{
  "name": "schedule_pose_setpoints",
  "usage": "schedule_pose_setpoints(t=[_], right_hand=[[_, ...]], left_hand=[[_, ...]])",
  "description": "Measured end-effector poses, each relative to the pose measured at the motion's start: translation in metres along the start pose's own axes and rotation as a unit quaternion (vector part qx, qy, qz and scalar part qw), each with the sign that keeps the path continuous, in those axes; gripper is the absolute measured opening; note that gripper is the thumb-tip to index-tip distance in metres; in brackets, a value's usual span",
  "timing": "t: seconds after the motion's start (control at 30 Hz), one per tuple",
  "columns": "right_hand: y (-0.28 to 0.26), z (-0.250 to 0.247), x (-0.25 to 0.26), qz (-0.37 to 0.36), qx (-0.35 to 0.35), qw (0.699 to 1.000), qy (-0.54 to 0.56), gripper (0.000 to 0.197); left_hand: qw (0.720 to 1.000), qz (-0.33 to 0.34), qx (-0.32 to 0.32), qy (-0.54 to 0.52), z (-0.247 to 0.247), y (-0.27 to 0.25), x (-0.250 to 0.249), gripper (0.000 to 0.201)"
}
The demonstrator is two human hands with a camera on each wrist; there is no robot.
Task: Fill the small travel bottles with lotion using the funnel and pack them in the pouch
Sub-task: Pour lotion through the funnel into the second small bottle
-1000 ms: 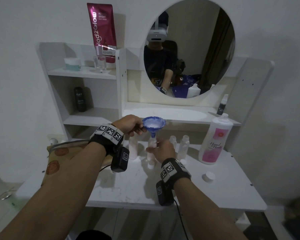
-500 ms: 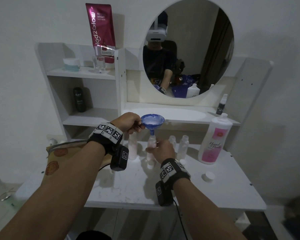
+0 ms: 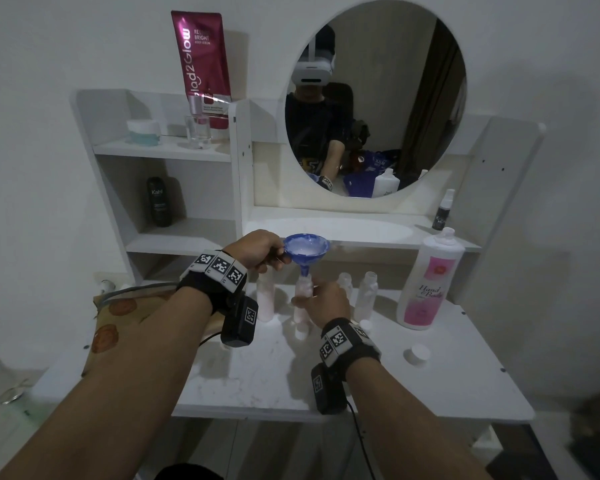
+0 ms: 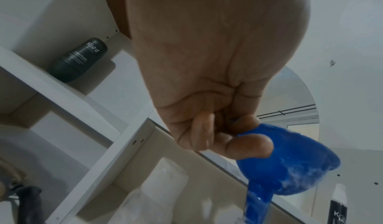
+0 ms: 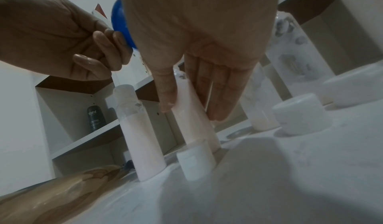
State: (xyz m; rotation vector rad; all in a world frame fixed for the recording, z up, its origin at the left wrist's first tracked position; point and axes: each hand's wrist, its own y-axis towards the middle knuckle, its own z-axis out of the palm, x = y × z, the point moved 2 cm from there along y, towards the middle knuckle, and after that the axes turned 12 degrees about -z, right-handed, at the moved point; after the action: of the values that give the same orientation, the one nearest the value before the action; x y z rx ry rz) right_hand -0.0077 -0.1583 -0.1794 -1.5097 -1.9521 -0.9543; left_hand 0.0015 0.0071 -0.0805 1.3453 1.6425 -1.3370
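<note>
My left hand (image 3: pixel 279 254) pinches the handle tab of the blue funnel (image 3: pixel 307 249), whose bowl holds white lotion. The spout points down into the neck of a small travel bottle (image 3: pixel 302 296) that stands on the white table (image 3: pixel 447 382). My right hand (image 3: pixel 321 299) holds this bottle, thumb on one side and fingers on the other (image 5: pixel 191 112). The bottle (image 5: pixel 196 129) looks pinkish-white with lotion. In the left wrist view, thumb and curled fingers (image 4: pixel 238 139) clamp the funnel (image 4: pixel 290 170) rim. The patterned pouch (image 3: pixel 118 306) lies at the table's left.
A filled small bottle (image 3: pixel 265 299) stands left of the held one, and two clear ones (image 3: pixel 366 294) stand to its right. The big hand-and-body lotion bottle (image 3: pixel 426 282) is at the right. Loose white caps (image 3: pixel 418 353) lie on the table, one (image 5: pixel 196 158) by the held bottle.
Almost nothing differs. Both hands keep their holds, and the funnel stays over the same bottle with only slight wobble.
</note>
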Motion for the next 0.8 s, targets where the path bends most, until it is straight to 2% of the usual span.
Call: schedule_pose_setpoints(t=[0.23,0.53,0.8], right_hand=[[-0.0004,0.0007,-0.0022,-0.004,-0.001,1.0,-0.001,0.028],[0.0021,0.0024,-0.0028,-0.014,0.0,1.0,-0.005,0.032],[0.0036,0.0035,-0.0056,-0.002,-0.001,1.0,0.007,0.033]], left_hand=[[1.0,-0.008,0.001,0.002,0.0057,0.0004,0.0054,0.027],[0.999,-0.026,0.002,0.028,0.0088,0.0027,0.0095,0.022],[1.0,0.008,0.0,-0.015,0.0019,-0.0065,0.0071,0.027]])
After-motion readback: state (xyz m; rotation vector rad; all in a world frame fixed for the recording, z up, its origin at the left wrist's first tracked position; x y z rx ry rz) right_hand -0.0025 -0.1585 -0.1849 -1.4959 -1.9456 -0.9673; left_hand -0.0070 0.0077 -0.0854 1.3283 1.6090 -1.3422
